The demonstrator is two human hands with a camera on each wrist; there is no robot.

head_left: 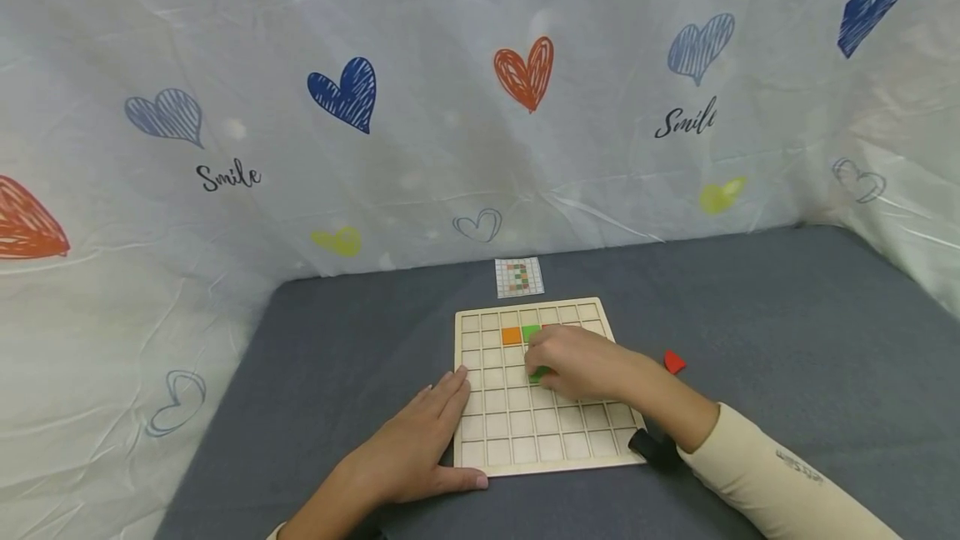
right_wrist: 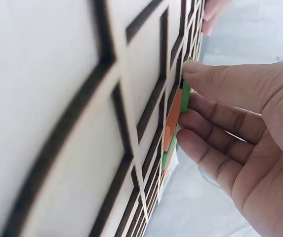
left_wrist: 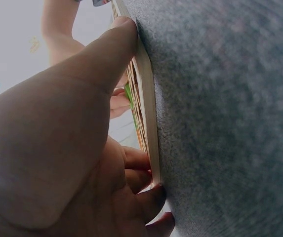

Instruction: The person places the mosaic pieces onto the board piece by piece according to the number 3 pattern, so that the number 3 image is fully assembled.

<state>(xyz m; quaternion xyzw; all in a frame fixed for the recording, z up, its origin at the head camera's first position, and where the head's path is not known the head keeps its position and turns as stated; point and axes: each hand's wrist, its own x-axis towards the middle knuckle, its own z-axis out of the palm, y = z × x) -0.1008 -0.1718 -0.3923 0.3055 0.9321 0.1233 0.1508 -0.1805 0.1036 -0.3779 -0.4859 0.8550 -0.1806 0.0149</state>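
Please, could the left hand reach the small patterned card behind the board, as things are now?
Probably yes. The left hand rests along the left edge of the board, and the card lies uncovered just past its far edge. The right hand, pinching a green tile, seems out of that path.

Green tile (right_wrist: 185, 98), pale gridded board (head_left: 521, 423).

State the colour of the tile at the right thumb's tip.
The tile is green; it shows best in the right wrist view.
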